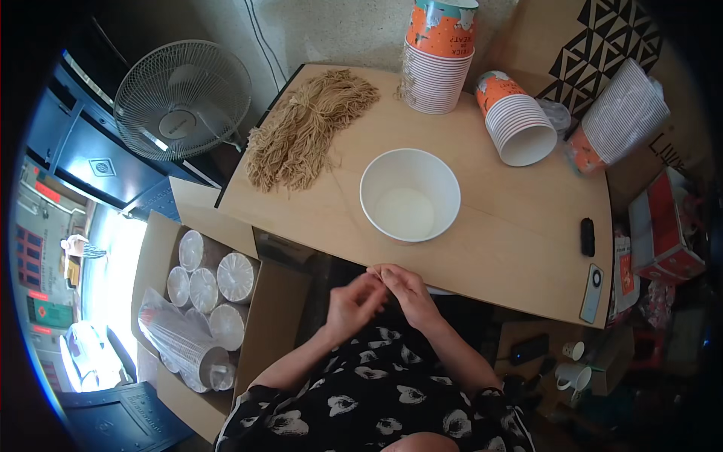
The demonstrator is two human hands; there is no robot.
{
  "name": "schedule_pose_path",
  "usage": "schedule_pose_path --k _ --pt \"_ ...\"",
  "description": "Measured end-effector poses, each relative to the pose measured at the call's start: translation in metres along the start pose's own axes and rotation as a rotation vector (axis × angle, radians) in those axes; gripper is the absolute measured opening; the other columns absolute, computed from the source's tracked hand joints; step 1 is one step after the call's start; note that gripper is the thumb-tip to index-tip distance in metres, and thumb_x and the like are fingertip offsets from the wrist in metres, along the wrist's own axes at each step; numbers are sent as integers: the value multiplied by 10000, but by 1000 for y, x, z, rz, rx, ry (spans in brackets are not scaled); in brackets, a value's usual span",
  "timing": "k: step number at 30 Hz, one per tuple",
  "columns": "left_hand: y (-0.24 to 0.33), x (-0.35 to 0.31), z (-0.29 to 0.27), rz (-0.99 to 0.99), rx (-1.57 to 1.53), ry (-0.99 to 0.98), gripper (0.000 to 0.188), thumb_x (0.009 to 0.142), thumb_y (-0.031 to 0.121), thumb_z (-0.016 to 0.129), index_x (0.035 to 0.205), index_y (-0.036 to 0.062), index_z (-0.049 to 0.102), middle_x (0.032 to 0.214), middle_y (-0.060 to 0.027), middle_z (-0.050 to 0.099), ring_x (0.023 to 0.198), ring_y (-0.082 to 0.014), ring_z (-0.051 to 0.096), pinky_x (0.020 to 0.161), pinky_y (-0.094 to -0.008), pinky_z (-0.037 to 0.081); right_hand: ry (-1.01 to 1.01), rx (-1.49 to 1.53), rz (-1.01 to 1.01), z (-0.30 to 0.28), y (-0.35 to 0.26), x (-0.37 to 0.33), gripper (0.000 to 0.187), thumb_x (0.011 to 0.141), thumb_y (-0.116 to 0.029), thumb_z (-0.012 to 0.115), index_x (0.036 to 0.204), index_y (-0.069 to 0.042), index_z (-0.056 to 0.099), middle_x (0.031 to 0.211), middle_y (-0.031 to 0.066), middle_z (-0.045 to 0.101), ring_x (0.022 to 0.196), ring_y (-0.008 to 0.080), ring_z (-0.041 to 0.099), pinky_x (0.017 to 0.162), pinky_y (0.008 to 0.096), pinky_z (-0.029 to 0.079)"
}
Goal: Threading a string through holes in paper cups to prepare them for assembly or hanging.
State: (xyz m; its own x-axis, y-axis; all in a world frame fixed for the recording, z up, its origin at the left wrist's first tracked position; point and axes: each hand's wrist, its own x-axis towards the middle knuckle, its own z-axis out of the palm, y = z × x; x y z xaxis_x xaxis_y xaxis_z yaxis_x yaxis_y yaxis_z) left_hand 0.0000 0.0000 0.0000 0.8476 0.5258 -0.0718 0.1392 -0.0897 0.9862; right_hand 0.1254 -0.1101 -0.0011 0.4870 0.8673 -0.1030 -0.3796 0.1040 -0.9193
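Note:
My left hand and my right hand meet just off the near edge of the table. Their fingertips are pinched together; whatever they hold, if anything, is too small to make out. A large white paper tub stands upright on the tabletop beyond my hands, touched by neither. At the table's far left lies a loose heap of tan yarn strands. Toward the back rises a tall stack of nested orange-printed paper tubs. Another such stack rests on its side, opening toward me.
A plastic-wrapped tub stack leans at the far right. Near the right edge lie a small black object and a pale remote. An open carton of wrapped stacks is at my left, with a fan behind.

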Motion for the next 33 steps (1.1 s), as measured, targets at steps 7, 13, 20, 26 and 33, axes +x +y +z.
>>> schedule_pose_path --k 7,13,20,26,33 --pt "-30 -6 22 332 341 -399 81 886 111 755 930 44 748 811 -100 721 690 -245 709 634 -339 570 153 88 22 -18 -40 -32 258 1076 -214 539 1035 21 639 704 -25 493 614 54 443 562 210 367" --pt "-60 4 33 392 495 -583 102 872 144 744 934 64 736 833 -100 709 746 -307 699 658 -388 570 405 -11 -168 -52 -91 -44 240 1082 -221 527 1013 -8 615 667 -48 440 552 21 344 489 200 279" --pt "-69 6 43 410 619 -678 109 892 199 711 905 92 721 834 -91 700 780 -314 695 684 -421 577 480 -164 -334 -66 -100 -49 247 1084 -219 525 993 -16 630 633 -74 397 525 17 302 478 212 243" --pt "0 17 39 337 396 -541 110 912 142 729 984 59 740 879 -120 721 763 -270 709 688 -358 578 471 -434 -340 -65 -94 -53 251 1067 -216 561 982 -7 670 636 -89 404 577 3 330 511 209 257" --pt "75 47 41 102 -168 -221 187 935 89 752 1084 -18 722 891 -12 721 752 -41 613 636 -195 487 367 -625 -289 -40 -95 -65 187 1029 -139 581 991 18 675 652 5 533 587 63 442 537 253 372"
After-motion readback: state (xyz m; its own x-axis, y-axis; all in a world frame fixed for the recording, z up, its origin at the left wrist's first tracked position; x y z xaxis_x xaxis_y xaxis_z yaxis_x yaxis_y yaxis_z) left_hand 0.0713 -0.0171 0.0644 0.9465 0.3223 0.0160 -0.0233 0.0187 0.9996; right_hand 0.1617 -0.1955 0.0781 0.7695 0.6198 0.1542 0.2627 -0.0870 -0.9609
